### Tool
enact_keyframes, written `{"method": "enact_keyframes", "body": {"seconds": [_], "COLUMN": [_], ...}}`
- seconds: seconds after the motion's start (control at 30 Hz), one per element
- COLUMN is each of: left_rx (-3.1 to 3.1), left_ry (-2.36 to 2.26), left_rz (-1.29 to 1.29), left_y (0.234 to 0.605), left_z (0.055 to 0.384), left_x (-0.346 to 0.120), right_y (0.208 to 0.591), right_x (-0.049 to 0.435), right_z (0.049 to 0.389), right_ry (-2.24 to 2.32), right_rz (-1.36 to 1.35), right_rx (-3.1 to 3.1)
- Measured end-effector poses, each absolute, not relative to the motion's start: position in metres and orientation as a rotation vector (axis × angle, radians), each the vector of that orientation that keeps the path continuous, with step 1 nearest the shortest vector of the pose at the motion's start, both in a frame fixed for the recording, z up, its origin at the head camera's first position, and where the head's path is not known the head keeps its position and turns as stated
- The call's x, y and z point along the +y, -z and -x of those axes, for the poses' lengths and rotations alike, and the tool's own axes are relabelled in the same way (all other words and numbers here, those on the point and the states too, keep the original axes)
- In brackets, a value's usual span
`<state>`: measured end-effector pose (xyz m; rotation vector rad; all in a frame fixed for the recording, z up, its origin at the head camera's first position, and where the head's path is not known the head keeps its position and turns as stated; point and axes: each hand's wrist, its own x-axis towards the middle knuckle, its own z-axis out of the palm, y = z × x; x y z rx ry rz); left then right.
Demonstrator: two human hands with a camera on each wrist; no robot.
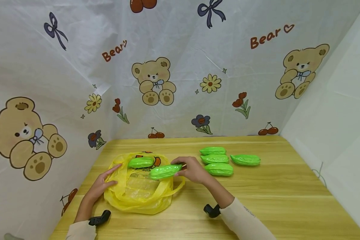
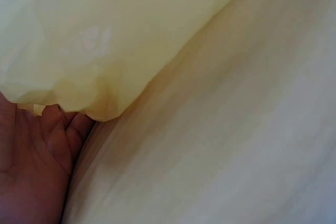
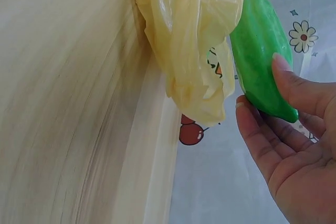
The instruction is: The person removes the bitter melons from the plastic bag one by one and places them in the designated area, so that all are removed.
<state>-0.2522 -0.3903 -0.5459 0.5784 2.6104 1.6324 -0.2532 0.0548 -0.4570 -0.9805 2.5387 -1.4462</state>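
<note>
My right hand (image 1: pixel 193 170) holds a green bitter melon (image 1: pixel 165 172) by its right end, over the opening of a yellow plastic bag (image 1: pixel 117 196). In the right wrist view, thumb and fingers pinch the lower end of this melon (image 3: pixel 262 56) beside the bag (image 3: pixel 194 35). Another bitter melon (image 1: pixel 141 162) lies at the bag's far side, within its opening. My left hand (image 1: pixel 100 185) holds the bag's left edge, thumb and forefinger spread apart. Seen from the left wrist, the yellow plastic (image 2: pixel 105 40) covers the left hand's fingertips (image 2: pixel 37 166).
Three bitter melons (image 1: pixel 215 159) lie stacked in a row on the wooden table (image 1: pixel 258 200), right of the bag. One more melon (image 1: pixel 246 160) is just to their right. A bear-printed cloth (image 1: pixel 183 113) hangs behind the table and along its left side.
</note>
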Motion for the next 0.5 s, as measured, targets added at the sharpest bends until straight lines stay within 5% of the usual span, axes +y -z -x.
{"method": "enact_keyframes", "body": {"seconds": [0.5], "left_rx": [2.577], "left_ry": [-1.678], "left_rz": [-0.596], "left_y": [0.547], "left_z": [0.253], "left_x": [-0.390], "right_y": [0.455], "right_x": [0.083], "right_z": [0.246], "right_ry": [1.524], "right_rz": [0.941], "right_rx": [2.520]}}
